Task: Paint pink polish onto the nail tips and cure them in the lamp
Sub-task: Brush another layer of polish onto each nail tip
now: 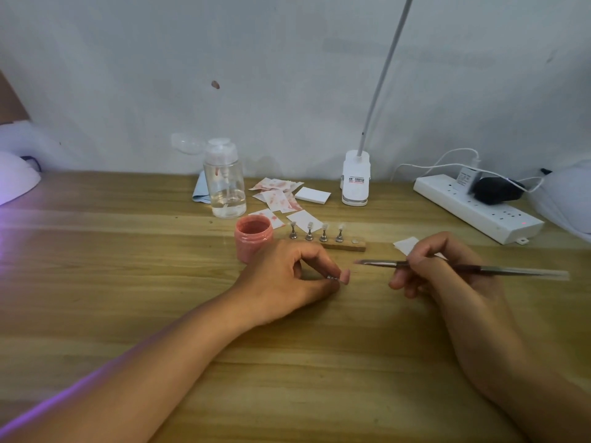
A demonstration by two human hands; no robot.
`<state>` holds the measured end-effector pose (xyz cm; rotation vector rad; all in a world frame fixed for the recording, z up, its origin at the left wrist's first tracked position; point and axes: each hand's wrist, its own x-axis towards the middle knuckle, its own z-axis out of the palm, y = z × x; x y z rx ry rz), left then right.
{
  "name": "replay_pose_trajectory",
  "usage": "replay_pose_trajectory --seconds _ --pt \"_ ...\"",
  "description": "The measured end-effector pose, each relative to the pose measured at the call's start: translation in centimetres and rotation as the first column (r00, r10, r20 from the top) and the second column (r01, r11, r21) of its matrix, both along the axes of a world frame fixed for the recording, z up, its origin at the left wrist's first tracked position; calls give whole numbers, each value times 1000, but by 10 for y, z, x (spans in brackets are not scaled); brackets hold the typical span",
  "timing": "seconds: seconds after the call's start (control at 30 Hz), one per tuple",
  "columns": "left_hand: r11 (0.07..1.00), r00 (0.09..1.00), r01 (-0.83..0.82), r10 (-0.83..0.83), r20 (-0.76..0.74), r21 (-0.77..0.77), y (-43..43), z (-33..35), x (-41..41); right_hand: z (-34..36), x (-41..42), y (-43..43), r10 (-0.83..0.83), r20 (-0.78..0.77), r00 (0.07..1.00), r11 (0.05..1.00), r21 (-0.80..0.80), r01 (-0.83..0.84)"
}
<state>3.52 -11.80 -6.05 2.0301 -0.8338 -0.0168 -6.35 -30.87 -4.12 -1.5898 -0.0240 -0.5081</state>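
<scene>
My left hand [287, 278] pinches a small metal stand topped by a pink-painted nail tip [344, 276], low over the wooden table. To its right, my right hand [431, 266] grips a thin brush [479, 268] lying level, bristles pointing left toward the tip with a gap between them. Just behind my left hand stands an open pink polish jar [253, 233]. A wooden holder [343, 246] carries several clear nail tips [308, 226] on metal stands. The white curing lamp [14, 179] glows purple at the far left edge.
Behind the jar stand a clear pump bottle [224, 183] and pink-stained paper wipes [278, 196]. A clip lamp's base [355, 179] sits against the wall. A white power strip [476, 207] with plugs lies at the right. A white wipe [406, 245] lies by my right hand.
</scene>
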Motion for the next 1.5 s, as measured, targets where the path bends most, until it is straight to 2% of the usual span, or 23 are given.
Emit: replay_pose_trajectory --seconds 0.07,0.13,0.4,0.73,0.9,1.03,1.1,1.23,1.37,1.5 --pt "1000 1000 7 -7 4 -11 0 0 0 0 1 -3 -26 -7 1000 994 106 26" --pt "1000 1000 14 -14 -4 -22 -1 1 0 1 2 -5 -21 -26 999 990 139 25" --pt "999 1000 13 -14 -11 -35 0 0 -1 0 0 0 51 -37 998 999 -8 -52" --pt "999 1000 25 -26 -12 -37 1 0 -1 0 1 1 35 -25 999 999 -18 -35" --pt "998 1000 13 -14 -24 -62 0 0 -1 1 0 0 -40 39 998 999 23 39" --pt "995 1000 -8 6 -24 -98 0 2 -2 1 -1 2 -83 78 993 987 -135 93" --pt "992 1000 -14 13 -7 -123 1 3 -4 0 0 3 -46 81 996 966 -250 65" --pt "985 1000 5 -6 -2 -171 -2 7 -9 -7 2 4 31 75 997 957 -292 -8" --pt "972 995 38 -59 -82 -231 -6 12 -13 -12 4 4 73 135 988 912 -410 -11" --pt "961 982 65 -109 -152 -268 -8 13 -21 -20 8 3 74 274 959 889 -454 61"
